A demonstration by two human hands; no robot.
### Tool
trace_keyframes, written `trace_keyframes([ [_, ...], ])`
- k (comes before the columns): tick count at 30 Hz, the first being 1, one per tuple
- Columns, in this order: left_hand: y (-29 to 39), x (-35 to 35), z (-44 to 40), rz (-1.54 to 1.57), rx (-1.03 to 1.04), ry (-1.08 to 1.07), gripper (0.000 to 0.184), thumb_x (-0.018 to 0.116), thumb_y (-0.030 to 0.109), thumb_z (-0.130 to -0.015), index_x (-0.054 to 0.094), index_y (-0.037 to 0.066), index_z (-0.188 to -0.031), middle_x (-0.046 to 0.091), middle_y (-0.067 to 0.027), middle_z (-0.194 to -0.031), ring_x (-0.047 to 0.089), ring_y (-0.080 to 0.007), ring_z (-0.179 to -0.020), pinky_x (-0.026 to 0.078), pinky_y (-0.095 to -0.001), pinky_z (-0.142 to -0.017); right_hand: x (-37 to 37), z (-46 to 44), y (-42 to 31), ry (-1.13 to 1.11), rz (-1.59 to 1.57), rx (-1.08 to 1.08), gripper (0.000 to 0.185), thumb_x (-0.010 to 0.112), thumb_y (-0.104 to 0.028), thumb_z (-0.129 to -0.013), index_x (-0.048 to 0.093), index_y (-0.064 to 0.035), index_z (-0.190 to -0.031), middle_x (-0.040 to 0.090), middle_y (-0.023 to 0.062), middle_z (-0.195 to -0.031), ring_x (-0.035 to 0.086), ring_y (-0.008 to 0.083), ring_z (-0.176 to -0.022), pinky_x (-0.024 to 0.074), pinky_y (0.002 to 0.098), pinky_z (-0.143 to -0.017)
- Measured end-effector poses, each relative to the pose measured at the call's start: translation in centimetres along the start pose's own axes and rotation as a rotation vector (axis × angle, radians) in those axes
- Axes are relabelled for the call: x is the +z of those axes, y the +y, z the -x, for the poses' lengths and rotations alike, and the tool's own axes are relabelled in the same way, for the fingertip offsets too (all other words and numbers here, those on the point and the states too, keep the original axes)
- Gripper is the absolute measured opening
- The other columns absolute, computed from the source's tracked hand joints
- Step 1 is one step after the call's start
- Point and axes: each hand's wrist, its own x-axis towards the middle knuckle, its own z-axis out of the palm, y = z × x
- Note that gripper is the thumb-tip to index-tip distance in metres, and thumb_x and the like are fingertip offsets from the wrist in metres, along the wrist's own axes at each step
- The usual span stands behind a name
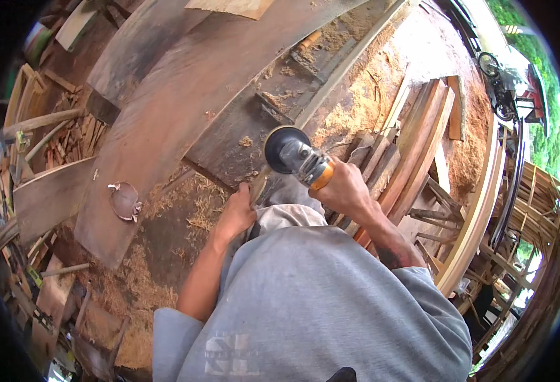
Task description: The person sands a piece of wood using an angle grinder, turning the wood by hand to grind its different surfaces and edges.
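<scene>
My right hand [345, 190] is wrapped round the orange and grey body of an angle grinder [310, 167]. The tool's round black disc [282, 149] points up and left, over the end of a long rail. My left hand [240, 210] is closed at the edge of a small flat wooden piece [259, 188], close to my lap. Whether that piece is one with the bench cannot be made out. Left of the disc lies a dark workbench board [226, 143] with shavings on it.
A broad curved plank [159, 121] spans the left, with a round dish [125, 200] on it. Stacked timber [420, 146] lies on the right. Sawdust covers the ground [210, 223]. A motorcycle [500, 86] stands at the upper right, and wood scraps fill the far left.
</scene>
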Motion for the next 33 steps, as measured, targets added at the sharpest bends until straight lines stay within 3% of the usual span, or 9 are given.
trace_keyframes([
  [4, -0.7, 0.4, -0.2, -0.010, -0.003, 0.000, 0.040, 0.063, -0.005, -0.079, 0.046, -0.009, -0.115, 0.066, -0.0406, -0.095, 0.065, -0.0580, -0.101, 0.052, -0.0605, -0.087, -0.5, 0.0, -0.3, -0.109, 0.094, 0.030, 0.045, 0.078, -0.028, -0.075, 0.067, 0.0082, -0.098, 0.073, 0.0300, -0.088, 0.074, 0.0453, -0.087, 0.0590, 0.0494, -0.083],
  [14, 0.2, 0.1, -0.4, -0.029, -0.058, -0.026, 0.042, 0.066, 0.000, -0.083, 0.045, -0.007, -0.119, 0.067, -0.0400, -0.101, 0.064, -0.0580, -0.103, 0.051, -0.0610, -0.090, -6.3, -4.3, 1.8, 0.053, 0.084, 0.009, 0.039, 0.077, -0.025, -0.074, 0.069, 0.0024, -0.101, 0.074, 0.0253, -0.086, 0.075, 0.0407, -0.085, 0.0587, 0.0458, -0.080],
  [20, 0.3, -0.5, -0.5, -0.047, -0.105, -0.083, 0.041, 0.058, 0.001, -0.086, 0.045, -0.004, -0.125, 0.066, -0.0402, -0.099, 0.062, -0.0593, -0.103, 0.049, -0.0628, -0.088, -10.8, -8.6, 3.8, 0.085, 0.073, 0.033, 0.044, 0.084, -0.026, -0.069, 0.071, 0.0003, -0.102, 0.074, 0.0221, -0.083, 0.075, 0.0382, -0.082, 0.0580, 0.0450, -0.080],
  [23, 0.6, -0.6, -0.5, -0.009, -0.136, -0.101, 0.041, 0.056, 0.000, -0.087, 0.045, -0.003, -0.126, 0.066, -0.0398, -0.100, 0.062, -0.0597, -0.102, 0.048, -0.0630, -0.087, -13.5, -10.9, 4.3, 0.116, 0.099, 0.052, 0.039, 0.084, -0.022, -0.071, 0.073, 0.0001, -0.102, 0.075, 0.0182, -0.083, 0.076, 0.0287, -0.079, 0.0585, 0.0406, -0.075],
  [26, 0.3, -0.5, -0.4, 0.031, -0.116, -0.093, 0.040, 0.056, 0.001, -0.087, 0.045, -0.003, -0.125, 0.066, -0.0391, -0.102, 0.062, -0.0596, -0.102, 0.048, -0.0626, -0.086, -15.8, -13.4, 5.6, 0.146, 0.091, 0.059, 0.045, 0.084, -0.025, -0.070, 0.073, -0.0014, -0.106, 0.074, 0.0211, -0.082, 0.075, 0.0368, -0.079, 0.0576, 0.0446, -0.077],
  [33, 0.9, -0.4, -0.3, 0.023, -0.155, -0.083, 0.043, 0.057, 0.003, -0.088, 0.045, 0.000, -0.129, 0.065, -0.0378, -0.105, 0.062, -0.0588, -0.103, 0.049, -0.0605, -0.085, -22.0, -18.5, 8.1, 0.149, 0.122, 0.131, 0.040, 0.083, -0.026, -0.069, 0.075, 0.0052, -0.094, 0.073, 0.0211, -0.077, 0.075, 0.0307, -0.073, 0.0590, 0.0425, -0.072],
])
